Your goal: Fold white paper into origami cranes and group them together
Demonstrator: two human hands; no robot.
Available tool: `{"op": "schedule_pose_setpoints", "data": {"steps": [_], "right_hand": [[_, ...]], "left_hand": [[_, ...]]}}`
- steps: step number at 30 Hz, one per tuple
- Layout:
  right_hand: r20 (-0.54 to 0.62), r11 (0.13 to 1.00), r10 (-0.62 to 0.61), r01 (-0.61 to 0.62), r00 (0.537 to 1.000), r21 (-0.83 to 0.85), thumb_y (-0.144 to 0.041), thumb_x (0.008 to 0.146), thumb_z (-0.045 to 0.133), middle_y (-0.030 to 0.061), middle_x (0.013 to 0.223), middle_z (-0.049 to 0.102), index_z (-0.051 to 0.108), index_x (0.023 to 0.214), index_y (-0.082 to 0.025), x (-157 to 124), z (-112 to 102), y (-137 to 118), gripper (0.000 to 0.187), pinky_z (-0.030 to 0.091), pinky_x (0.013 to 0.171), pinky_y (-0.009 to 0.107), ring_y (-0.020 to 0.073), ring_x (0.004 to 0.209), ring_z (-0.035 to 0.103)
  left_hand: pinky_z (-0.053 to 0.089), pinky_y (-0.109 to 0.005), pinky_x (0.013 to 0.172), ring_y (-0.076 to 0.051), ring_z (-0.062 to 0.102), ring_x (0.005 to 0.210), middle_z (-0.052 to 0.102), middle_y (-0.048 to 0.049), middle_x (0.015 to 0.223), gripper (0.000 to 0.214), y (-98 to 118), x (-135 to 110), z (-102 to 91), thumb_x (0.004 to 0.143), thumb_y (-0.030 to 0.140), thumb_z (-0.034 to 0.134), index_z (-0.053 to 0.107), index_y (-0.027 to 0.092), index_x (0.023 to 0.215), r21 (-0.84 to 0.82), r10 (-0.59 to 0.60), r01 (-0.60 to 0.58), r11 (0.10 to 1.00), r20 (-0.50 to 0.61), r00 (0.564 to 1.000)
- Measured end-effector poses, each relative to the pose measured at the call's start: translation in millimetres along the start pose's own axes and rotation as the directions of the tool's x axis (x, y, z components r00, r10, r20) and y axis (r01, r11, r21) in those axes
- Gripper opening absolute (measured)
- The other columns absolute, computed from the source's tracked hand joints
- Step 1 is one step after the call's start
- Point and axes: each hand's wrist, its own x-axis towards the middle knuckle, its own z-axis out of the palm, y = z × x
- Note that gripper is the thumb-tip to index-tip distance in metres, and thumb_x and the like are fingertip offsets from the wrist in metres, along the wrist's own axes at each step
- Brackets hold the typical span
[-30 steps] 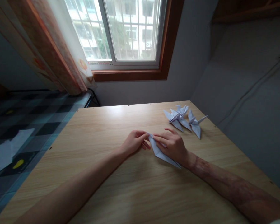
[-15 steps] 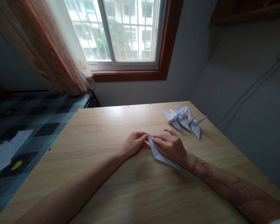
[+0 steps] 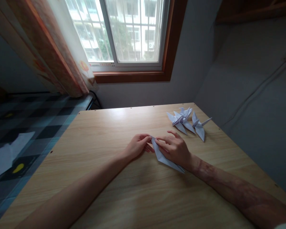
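Note:
A folded piece of white paper (image 3: 166, 160), long and kite-like with pointed ends, lies slanted on the wooden table (image 3: 105, 127) between my hands. My left hand (image 3: 140, 145) pinches its far tip between thumb and forefinger, the other fingers curled beneath. From the right, my right hand (image 3: 173, 147) lies over the paper's right side, thumb and fingertips closed on it near that same tip; one finger is raised. The palm hides part of the paper. Its near point sticks out below my right wrist.
Several white paper cranes (image 3: 182, 120) sit bunched at the table's far right, with one crane (image 3: 199, 127) a little apart. To the left is a checked bed cover (image 3: 50, 111) with white sheets (image 3: 4, 157) on it. A window (image 3: 135, 31) and a curtain (image 3: 54, 47) are beyond.

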Motion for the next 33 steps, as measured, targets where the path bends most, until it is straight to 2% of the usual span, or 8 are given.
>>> {"op": "schedule_pose_setpoints", "data": {"steps": [7, 13, 17, 24, 29, 33], "right_hand": [[0.042, 1.000, -0.002, 0.003, 0.999, -0.019, -0.017, 0.102, 0.072, 0.0040, 0.123, 0.085, 0.080, 0.126, -0.029, -1.6, -1.1, -0.1, 0.028, 0.046, 0.120, 0.052, 0.0217, 0.091, 0.080], [0.042, 0.998, -0.026, 0.028, 0.999, -0.059, -0.017, 0.103, 0.069, 0.0035, 0.121, 0.085, 0.080, 0.125, -0.028, 1.7, -3.4, -3.6, 0.026, 0.047, 0.115, 0.050, 0.0214, 0.090, 0.079], [0.047, 0.997, -0.025, 0.028, 0.999, -0.070, -0.018, 0.103, 0.069, 0.0027, 0.120, 0.085, 0.079, 0.127, -0.030, 4.0, -5.0, -5.1, 0.028, 0.047, 0.113, 0.048, 0.0207, 0.088, 0.077], [0.059, 0.993, -0.038, 0.044, 0.998, -0.110, -0.019, 0.104, 0.070, 0.0022, 0.119, 0.085, 0.079, 0.122, -0.028, 5.9, -7.6, -5.5, 0.023, 0.047, 0.107, 0.048, 0.0208, 0.085, 0.075], [0.063, 0.995, -0.031, 0.037, 0.998, -0.095, -0.019, 0.103, 0.069, 0.0025, 0.121, 0.084, 0.079, 0.126, -0.029, 5.4, -6.4, -5.5, 0.027, 0.047, 0.109, 0.048, 0.0215, 0.086, 0.074], [0.078, 0.998, -0.018, 0.023, 0.997, -0.064, -0.019, 0.102, 0.069, 0.0034, 0.124, 0.083, 0.077, 0.130, -0.028, 4.7, -5.1, -5.2, 0.031, 0.048, 0.109, 0.050, 0.0232, 0.089, 0.073]], "left_hand": [[0.056, -0.025, 0.062, -0.020, 0.078, 0.068, 0.080, -0.0070, 0.080, 0.043, 2.4, -2.9, 3.3, 0.085, 0.056, 0.081, 0.075, 0.013, 0.085, 0.031, 0.010, -0.010, 0.999, 0.005, 1.000], [0.059, -0.026, 0.065, -0.020, 0.077, 0.069, 0.082, -0.0096, 0.083, 0.054, 1.7, -3.1, 5.4, 0.088, 0.066, 0.079, 0.079, 0.012, 0.090, 0.039, 0.020, -0.020, 0.999, -0.004, 1.000], [0.057, -0.025, 0.061, -0.020, 0.077, 0.067, 0.081, -0.0091, 0.081, 0.053, -1.2, -1.2, 6.4, 0.089, 0.065, 0.079, 0.079, 0.012, 0.089, 0.039, 0.012, -0.011, 0.999, -0.026, 1.000], [0.055, -0.024, 0.059, -0.020, 0.078, 0.066, 0.081, -0.0074, 0.079, 0.050, -5.6, 2.6, 4.1, 0.088, 0.063, 0.080, 0.078, 0.013, 0.087, 0.064, 0.012, -0.010, 0.998, -0.025, 1.000], [0.054, -0.023, 0.058, -0.019, 0.076, 0.063, 0.077, -0.0045, 0.071, 0.051, -5.1, 1.7, 4.1, 0.090, 0.065, 0.077, 0.074, 0.014, 0.083, 0.075, 0.035, -0.032, 0.997, -0.029, 0.999], [0.053, -0.023, 0.056, -0.020, 0.076, 0.063, 0.076, -0.0058, 0.068, 0.058, -5.5, 1.7, 2.7, 0.091, 0.072, 0.072, 0.070, 0.015, 0.082, 0.077, 0.039, -0.036, 0.996, -0.039, 0.998]]}}
